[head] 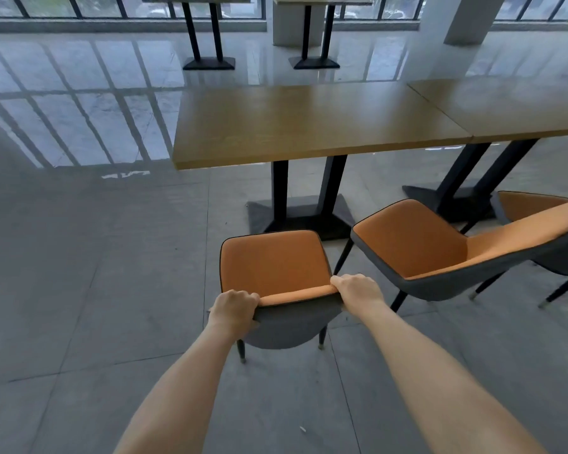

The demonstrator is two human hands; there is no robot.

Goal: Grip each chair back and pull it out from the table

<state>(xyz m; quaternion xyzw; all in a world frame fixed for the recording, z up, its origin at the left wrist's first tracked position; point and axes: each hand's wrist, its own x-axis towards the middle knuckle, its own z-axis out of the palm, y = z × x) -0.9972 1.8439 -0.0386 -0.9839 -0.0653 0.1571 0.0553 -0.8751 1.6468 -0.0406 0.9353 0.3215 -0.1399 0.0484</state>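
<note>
Chairs number three here, all orange-seated with grey shells and dark legs: the near chair (pixel 276 267) that the person holds, a second chair (pixel 417 240) at its 3 o'clock, and a third chair (pixel 538 204) further out the same way, only partly in sight. Wooden tables (pixel 295 126) with dark pedestal bases come to four, two pushed edge to edge at 12 o'clock and two more far off by the windows. The near chair stands on the grey tiled floor (pixel 95 290), its seat pointing toward the nearest table's black base (pixel 299 217) and just short of it. Its backrest top edge runs straight between the two hands. The left hand (pixel 233 311) wraps the backrest's corner at 9 o'clock, fingers curled over the orange rim and thumb pressed on the grey back. The right hand (pixel 358 290) clasps the opposite corner at 3 o'clock, fingers folded tight over the rim. Both arms stretch forward, nearly straight.
</note>
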